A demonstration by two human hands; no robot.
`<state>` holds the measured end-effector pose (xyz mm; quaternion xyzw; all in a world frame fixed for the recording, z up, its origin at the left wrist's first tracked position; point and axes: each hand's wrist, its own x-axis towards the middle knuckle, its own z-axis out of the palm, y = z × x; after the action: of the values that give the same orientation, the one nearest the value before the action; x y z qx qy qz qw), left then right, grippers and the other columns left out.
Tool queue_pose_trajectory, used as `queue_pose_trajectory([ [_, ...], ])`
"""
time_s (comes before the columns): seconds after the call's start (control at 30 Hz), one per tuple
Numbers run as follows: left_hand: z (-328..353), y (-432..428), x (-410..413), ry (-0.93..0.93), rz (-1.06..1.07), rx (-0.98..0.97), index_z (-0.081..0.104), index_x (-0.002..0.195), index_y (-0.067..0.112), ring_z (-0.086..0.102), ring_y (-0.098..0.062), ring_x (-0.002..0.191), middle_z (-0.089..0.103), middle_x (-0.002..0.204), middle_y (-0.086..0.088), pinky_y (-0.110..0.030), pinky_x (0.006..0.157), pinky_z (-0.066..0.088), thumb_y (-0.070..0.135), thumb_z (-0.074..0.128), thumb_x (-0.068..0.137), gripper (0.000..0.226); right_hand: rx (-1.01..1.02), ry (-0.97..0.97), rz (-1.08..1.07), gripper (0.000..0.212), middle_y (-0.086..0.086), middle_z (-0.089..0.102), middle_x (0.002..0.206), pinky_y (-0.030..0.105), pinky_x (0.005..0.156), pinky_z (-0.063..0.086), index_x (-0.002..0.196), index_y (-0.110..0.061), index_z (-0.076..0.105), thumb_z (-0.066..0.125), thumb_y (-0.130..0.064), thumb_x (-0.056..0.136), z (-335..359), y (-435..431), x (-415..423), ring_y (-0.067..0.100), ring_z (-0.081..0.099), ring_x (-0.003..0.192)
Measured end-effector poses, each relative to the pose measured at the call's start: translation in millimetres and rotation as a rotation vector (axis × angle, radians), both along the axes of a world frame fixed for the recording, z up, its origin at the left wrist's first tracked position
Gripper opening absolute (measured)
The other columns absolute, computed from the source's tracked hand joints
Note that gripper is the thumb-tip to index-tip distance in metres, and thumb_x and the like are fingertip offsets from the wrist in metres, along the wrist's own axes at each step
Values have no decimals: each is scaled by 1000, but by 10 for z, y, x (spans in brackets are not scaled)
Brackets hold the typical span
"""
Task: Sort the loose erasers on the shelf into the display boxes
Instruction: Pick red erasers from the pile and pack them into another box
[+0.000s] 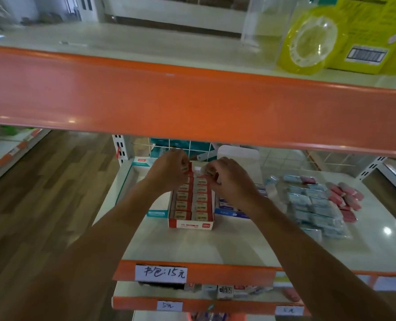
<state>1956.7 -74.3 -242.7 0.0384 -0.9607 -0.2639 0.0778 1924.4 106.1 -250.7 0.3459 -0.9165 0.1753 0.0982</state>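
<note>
Teal box (156, 213) sits furthest left on the shelf (192, 246). Next comes the red-and-white display box (190, 225), its two rows nearly full of sleeved erasers. Over its far end the left hand (169, 172) has its fingers curled round a small eraser (185, 167), pinching it just above the left row. Beside it the right hand (229, 181) pinches a second eraser (209, 171) the same way, over the right row; neither looks seated yet. A blue box (231, 213) lies just right of the display box, half hidden by the wrist. Further right, well apart, is the loose pile: grey-blue erasers (312, 205) and pink erasers (345, 195), some in clear wrap.

The likely trouble is the tight fit — pushing into rows this full could tip a neighbour up or nudge the light box backwards. The hands work close together, so a knock could drop either piece behind the box.
</note>
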Motion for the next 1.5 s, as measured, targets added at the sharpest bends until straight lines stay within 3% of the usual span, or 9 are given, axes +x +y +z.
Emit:
queue_pose_trajectory([
  [0.23, -103, -86, -152, -19, -68, -19, 59, 92, 19, 62, -17, 87, 63, 94, 2, -36, 78, 56, 19, 69, 81, 15, -57, -69, -60, 34, -1, 60, 110, 22, 76, 47, 113, -17, 55, 69, -28, 84, -6, -194, -90, 13, 59, 94],
  [0.57, -195, -85, -292, 1, -136, -253, 58, 101, 13, 63, -16, 81, 63, 94, -1, -31, 77, 56, 22, 55, 94, 11, 168, -102, -104, 15, -7, 67, 88, 34, 78, 55, 93, -21, 65, 66, -34, 86, -63, -322, -233, 13, 63, 77],
  [0.67, -201, -108, -282, 3, -146, -244, 54, 103, 15, 58, -14, 83, 57, 93, 2, -27, 78, 52, 21, 54, 95, 10, 182, -108, -107, 16, -6, 68, 89, 33, 79, 54, 96, -21, 65, 64, -35, 88, -54, -326, -245, 14, 64, 80],
  [0.8, -227, -151, -276, 5, -166, -237, 52, 107, 15, 59, -17, 93, 57, 101, -1, -31, 86, 52, 19, 54, 94, 13, 219, -105, -108, 17, -4, 68, 91, 29, 76, 53, 98, -18, 65, 64, -32, 88, -82, -332, -242, 16, 65, 82],
  [0.97, -293, -196, -319, -52, -149, -129, 55, 100, 20, 58, -11, 85, 56, 93, 7, -22, 74, 46, 23, 51, 95, 7, 234, -185, -126, 18, -2, 68, 94, 36, 80, 54, 100, -17, 62, 58, -32, 92, -69, -367, -262, 18, 64, 87],
  [1.1, -350, -244, -351, -113, -152, -48, 54, 96, 23, 60, -10, 83, 59, 91, 6, -31, 79, 55, 24, 49, 95, 5, 206, -227, -156, 20, 0, 66, 100, 37, 85, 52, 104, -17, 60, 56, -34, 93, -80, -372, -268, 19, 62, 93],
  [1.3, -327, -238, -374, -113, -106, 63, 51, 90, 23, 61, -11, 78, 59, 85, 4, -26, 72, 54, 23, 51, 95, 5, 176, -314, -151, 20, -2, 67, 99, 32, 83, 52, 103, -16, 63, 61, -32, 91, -60, -372, -322, 17, 64, 93],
  [1.4, -292, -254, -368, -122, -141, -11, 53, 98, 20, 60, -10, 80, 58, 88, 5, -20, 67, 50, 22, 52, 95, 4, 188, -303, -140, 22, -1, 69, 101, 35, 85, 53, 106, -16, 64, 61, -32, 91, -61, -364, -325, 17, 65, 93],
  [1.5, -268, -267, -365, -107, -172, -76, 59, 103, 18, 61, -14, 87, 62, 99, 1, -27, 76, 54, 21, 55, 93, 10, 191, -238, -122, 24, 1, 69, 104, 34, 85, 52, 108, -15, 65, 64, -30, 89, -39, -355, -324, 19, 65, 94],
])
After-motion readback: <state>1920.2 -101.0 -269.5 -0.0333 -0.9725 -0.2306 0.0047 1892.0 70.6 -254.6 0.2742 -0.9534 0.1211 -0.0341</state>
